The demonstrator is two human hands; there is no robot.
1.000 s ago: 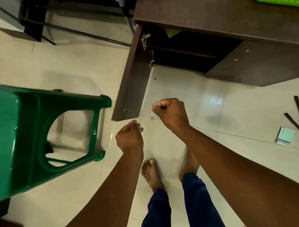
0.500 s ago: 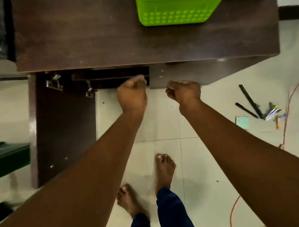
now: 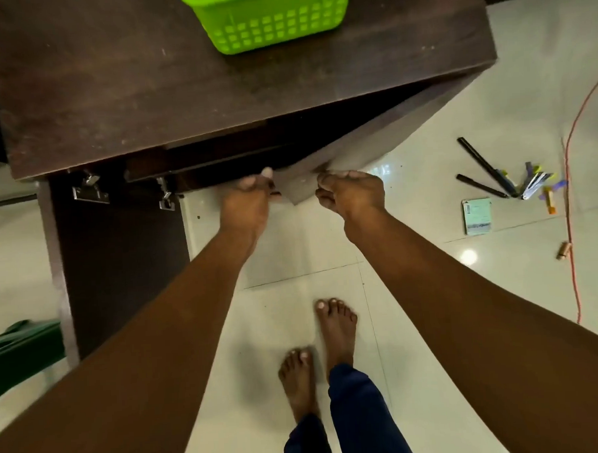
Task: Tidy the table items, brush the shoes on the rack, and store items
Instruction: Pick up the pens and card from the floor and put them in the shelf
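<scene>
Head view, straight down: dark wooden surface (image 3: 215,76) fills the top, green basket (image 3: 268,18) sits on its far edge, contents not visible. Below it the cabinet's left door (image 3: 121,261) hangs wide open, hinges exposed; the right door (image 3: 339,156) is angled partly open. Person stands barefoot on the tiled floor (image 3: 433,357), both arms stretched to the cabinet front. Left hand (image 3: 247,203) is curled at the lower edge between the doors; whether it grips anything cannot be told. Right hand (image 3: 349,196) has fingers curled at the corner of the right door, apparently pinching its edge. Green stool (image 3: 18,351) pokes in at the left edge. Loose items lie on the floor to the right, well apart from the hands: black pens (image 3: 483,170), a cluster of markers (image 3: 537,185), a small card box (image 3: 477,216), an orange cable (image 3: 571,214).

Progress, as judged: early. Cabinet is being opened or closed; floor items are not yet stored, no shoes, rack or brush in view, so brushing looks untouched.
</scene>
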